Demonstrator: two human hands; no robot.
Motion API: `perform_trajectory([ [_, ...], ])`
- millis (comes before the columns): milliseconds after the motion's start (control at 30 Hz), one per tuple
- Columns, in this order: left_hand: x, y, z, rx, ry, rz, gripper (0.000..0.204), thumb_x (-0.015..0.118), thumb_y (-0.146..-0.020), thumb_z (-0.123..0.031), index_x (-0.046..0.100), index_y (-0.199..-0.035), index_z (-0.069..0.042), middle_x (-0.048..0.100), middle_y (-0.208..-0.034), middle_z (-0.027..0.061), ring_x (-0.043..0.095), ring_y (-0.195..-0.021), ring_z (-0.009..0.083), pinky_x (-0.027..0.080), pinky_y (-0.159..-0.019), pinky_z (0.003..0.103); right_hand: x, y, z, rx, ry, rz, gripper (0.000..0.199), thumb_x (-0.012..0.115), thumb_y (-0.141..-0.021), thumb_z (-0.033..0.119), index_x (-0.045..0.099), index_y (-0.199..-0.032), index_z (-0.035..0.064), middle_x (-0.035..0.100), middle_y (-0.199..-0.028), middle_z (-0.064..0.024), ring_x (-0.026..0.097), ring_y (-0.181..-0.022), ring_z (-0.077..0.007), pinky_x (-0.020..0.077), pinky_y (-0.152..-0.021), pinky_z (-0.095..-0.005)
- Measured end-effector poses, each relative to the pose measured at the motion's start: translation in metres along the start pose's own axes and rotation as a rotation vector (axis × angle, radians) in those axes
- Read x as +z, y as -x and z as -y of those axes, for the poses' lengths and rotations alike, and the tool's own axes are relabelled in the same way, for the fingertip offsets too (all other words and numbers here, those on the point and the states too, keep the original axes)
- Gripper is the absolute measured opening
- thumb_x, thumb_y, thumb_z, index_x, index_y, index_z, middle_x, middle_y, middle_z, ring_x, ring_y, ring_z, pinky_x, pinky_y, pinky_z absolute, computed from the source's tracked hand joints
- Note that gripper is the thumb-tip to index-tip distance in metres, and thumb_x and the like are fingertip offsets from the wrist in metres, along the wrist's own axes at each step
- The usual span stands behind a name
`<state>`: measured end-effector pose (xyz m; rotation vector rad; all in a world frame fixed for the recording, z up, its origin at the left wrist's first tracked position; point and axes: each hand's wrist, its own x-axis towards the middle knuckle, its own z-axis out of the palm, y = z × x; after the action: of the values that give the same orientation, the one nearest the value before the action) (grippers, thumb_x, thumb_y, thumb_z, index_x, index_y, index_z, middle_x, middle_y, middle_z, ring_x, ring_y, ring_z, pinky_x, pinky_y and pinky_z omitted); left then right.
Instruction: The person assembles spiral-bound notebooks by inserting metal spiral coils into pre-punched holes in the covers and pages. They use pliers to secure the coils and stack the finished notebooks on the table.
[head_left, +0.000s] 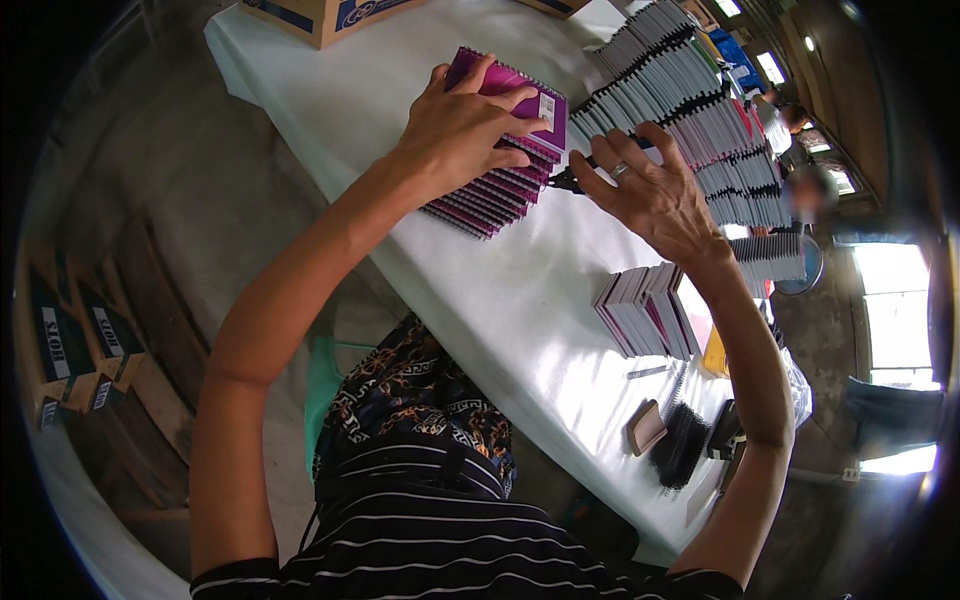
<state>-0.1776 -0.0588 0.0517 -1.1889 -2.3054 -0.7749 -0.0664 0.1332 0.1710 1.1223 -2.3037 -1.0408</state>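
My left hand (450,135) lies with spread fingers on the top of a stack of purple spiral notebooks (495,195). The top notebook (505,82) has a small white label and a wire coil along its far edge. In my right hand (650,195), the fingers curl around dark-handled pliers (566,181), and a ring shows on one finger. The pliers' tip points left, close to the right side of the stack. Most of the handles are hidden by my fingers.
Tall rows of spiral-bound notebooks (650,85) stand at the far right of the white-covered table (480,290). Nearer are bundles of purple-edged pages (648,312), a beige block (647,428) and a heap of black coils (682,447). A carton (325,22) sits at the back; people are blurred beyond.
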Motion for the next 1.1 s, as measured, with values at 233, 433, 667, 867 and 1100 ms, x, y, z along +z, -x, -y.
perform_trajectory([
  [233,0.002,-0.003,-0.001,0.019,0.041,0.011,0.041,0.071,-0.077,-0.043,0.069,-0.116,-0.03,0.056,-0.135,-0.0085,0.036,-0.137,0.0262,0.032,-0.11,0.055,-0.005,0.003,0.016,0.087,0.045,0.178,0.02,0.067,-0.078,0.008,0.065,-0.098,0.0078,0.061,-0.09,0.0017,0.056,-0.097,-0.0136,0.0466,-0.089,-0.0313],
  [433,-0.001,0.001,0.001,0.033,-0.008,-0.004,0.045,0.073,-0.075,-0.043,0.069,-0.118,-0.03,0.053,-0.139,-0.0072,0.035,-0.138,0.0283,0.03,-0.111,0.055,-0.014,-0.014,0.028,0.336,-0.117,0.213,0.02,0.067,-0.077,0.008,0.065,-0.096,0.0038,0.063,-0.09,-0.0031,0.058,-0.095,-0.0153,0.0464,-0.089,-0.0344],
  [667,0.0,0.001,0.002,0.056,0.026,0.006,0.051,0.074,-0.072,-0.042,0.067,-0.121,-0.03,0.05,-0.142,-0.0049,0.032,-0.139,0.0295,0.029,-0.112,0.055,-0.003,0.001,0.015,-0.019,0.101,0.147,0.037,0.075,-0.076,0.015,0.059,-0.109,0.0135,0.056,-0.103,0.006,0.047,-0.111,-0.0112,0.0371,-0.103,-0.0355],
  [867,-0.004,0.003,0.0,0.038,0.039,0.036,0.053,0.075,-0.072,-0.04,0.066,-0.122,-0.031,0.05,-0.142,-0.0056,0.033,-0.139,0.0278,0.029,-0.112,0.055,-0.004,0.001,0.021,-0.022,0.164,0.167,0.038,0.075,-0.076,0.017,0.058,-0.109,0.0155,0.055,-0.105,0.0091,0.045,-0.112,-0.0099,0.0362,-0.104,-0.0344],
  [1100,-0.003,0.001,-0.001,0.044,0.031,0.039,0.054,0.076,-0.071,-0.038,0.065,-0.124,-0.031,0.049,-0.143,-0.0046,0.032,-0.14,0.0282,0.027,-0.112,0.056,-0.016,-0.012,0.054,0.276,0.023,0.494,0.008,0.067,-0.076,0.01,0.064,-0.08,0.004,0.062,-0.077,-0.0027,0.061,-0.079,-0.0146,0.0454,-0.071,-0.0261],
])
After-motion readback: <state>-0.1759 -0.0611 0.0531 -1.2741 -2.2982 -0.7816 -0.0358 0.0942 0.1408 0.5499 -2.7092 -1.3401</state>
